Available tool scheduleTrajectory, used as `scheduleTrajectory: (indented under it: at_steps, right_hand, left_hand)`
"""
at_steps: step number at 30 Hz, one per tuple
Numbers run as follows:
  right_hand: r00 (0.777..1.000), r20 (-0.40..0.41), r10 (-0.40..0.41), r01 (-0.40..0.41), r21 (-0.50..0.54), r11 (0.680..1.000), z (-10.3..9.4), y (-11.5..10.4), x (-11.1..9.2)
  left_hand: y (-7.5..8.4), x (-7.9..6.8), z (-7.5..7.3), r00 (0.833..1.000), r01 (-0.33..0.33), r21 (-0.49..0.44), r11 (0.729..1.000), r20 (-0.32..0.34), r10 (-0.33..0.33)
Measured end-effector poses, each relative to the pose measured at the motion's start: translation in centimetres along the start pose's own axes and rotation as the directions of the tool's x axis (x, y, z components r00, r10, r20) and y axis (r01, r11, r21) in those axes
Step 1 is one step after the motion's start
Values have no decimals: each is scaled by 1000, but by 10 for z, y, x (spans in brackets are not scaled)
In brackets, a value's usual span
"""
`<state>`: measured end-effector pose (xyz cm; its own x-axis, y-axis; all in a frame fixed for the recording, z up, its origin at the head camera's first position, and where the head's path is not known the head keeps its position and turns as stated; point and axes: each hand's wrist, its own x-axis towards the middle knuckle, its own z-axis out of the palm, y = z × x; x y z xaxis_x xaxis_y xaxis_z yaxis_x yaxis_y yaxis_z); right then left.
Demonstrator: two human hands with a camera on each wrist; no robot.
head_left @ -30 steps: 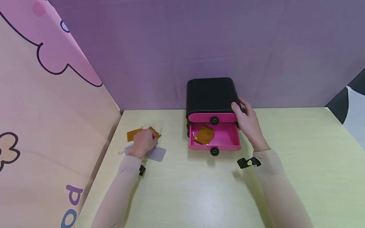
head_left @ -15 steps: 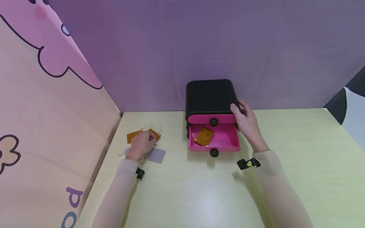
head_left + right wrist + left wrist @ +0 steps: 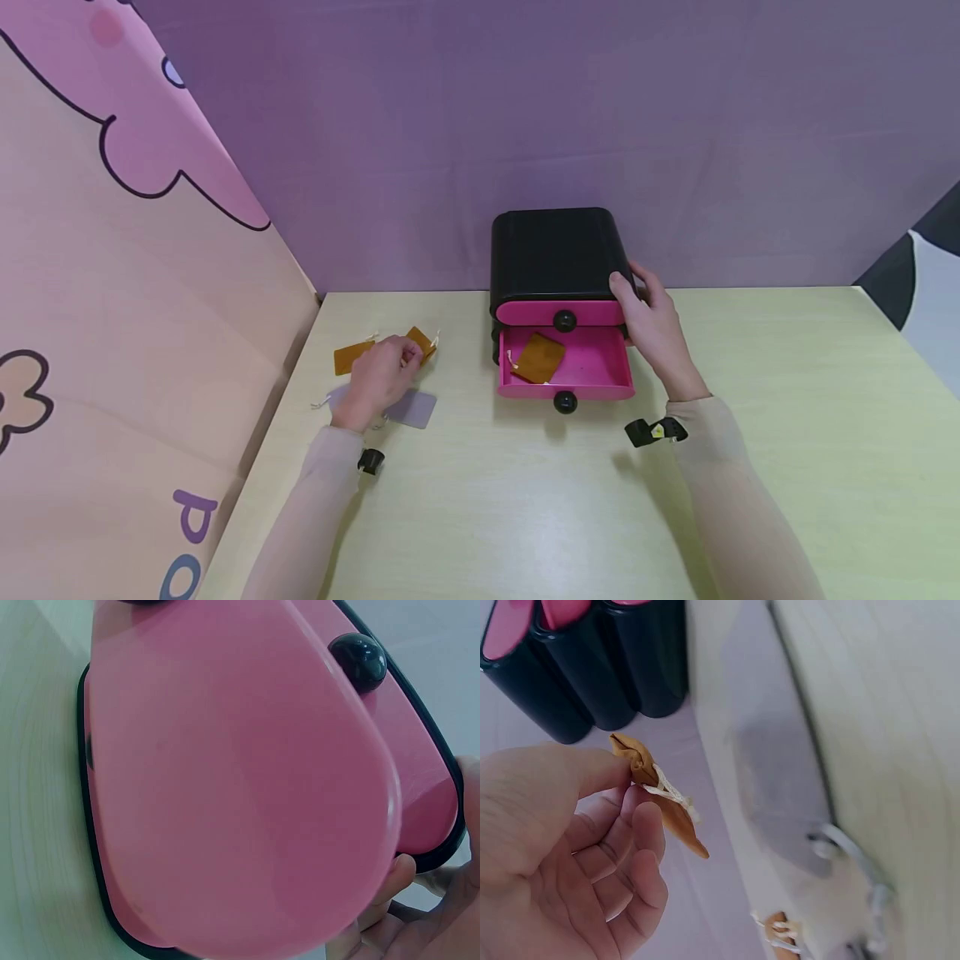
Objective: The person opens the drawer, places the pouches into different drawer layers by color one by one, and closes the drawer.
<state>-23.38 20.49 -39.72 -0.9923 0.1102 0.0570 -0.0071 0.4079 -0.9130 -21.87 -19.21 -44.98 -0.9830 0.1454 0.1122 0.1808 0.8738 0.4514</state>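
Between thumb and index finger, my left hand (image 3: 381,375) pinches a mustard-brown drawstring pouch (image 3: 673,817), its white cord hanging loose. Beneath that hand lie a grey drawstring pouch (image 3: 412,409) and part of another grey one (image 3: 337,397). Just left of the fingers, a second brown pouch (image 3: 349,358) rests on the table. My right hand (image 3: 656,337) grips the right side of a black drawer cabinet (image 3: 558,254), thumb near its top edge. A pink drawer (image 3: 596,362) below the top one is pulled out, with a brown pouch (image 3: 538,358) inside, towards its left.
The top pink drawer (image 3: 528,313) is closed and has a round black knob (image 3: 565,321). Close behind the cabinet rises a purple backdrop (image 3: 450,150). A printed panel (image 3: 150,333) runs along the table's left edge.
My left hand has shifted slightly right, and the pinched brown pouch has moved right and up with it. My right hand keeps its grip on the cabinet; the drawer stays pulled out.
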Motion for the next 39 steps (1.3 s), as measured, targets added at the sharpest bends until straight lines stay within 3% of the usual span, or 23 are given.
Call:
scheduleTrajectory:
  at_steps: [14, 27, 39]
  right_hand:
    - [1000, -2, 4, -4, 0, 1000, -2, 1, 1]
    - [1000, -1, 10, -10, 3, 1000, -3, 0, 1]
    - [1000, -6, 9, -9, 6, 1000, -1, 2, 3]
  left_hand:
    - [26, -12, -7, 993, -81, 2, 997, -91, 81]
    - [51, -21, -15, 985, -140, 24, 990, -97, 142]
    - [64, -24, -13, 974, -204, 41, 978, -97, 207]
